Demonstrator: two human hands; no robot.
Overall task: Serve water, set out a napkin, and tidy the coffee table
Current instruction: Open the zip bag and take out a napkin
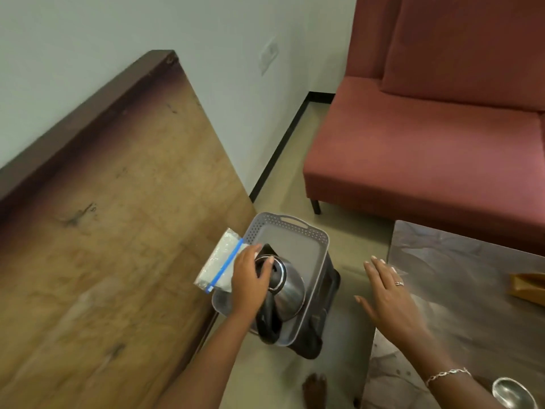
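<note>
In the head view, the person is leaning over a grey basket that is sitting on the floor between a long wooden tabletop on the left and the dark marbled coffee table on the right. A steel kettle with a black lid and handle is lying inside the basket. The left hand is resting on the kettle's lid while also pinching a clear zip bag with a blue seal, which is poking out past the basket's rim; what the bag holds is too blurred to tell. The right hand is hovering released, fingers spread, grasping nothing, just beside the coffee table's edge.

As for progress, the task looks to be at an early stage: the kettle is not yet on the coffee table, no glass or poured water is showing, and no napkin is laid out. On the coffee table, a steel bowl and a brown object at the frame edge are waiting to be tidied.
</note>
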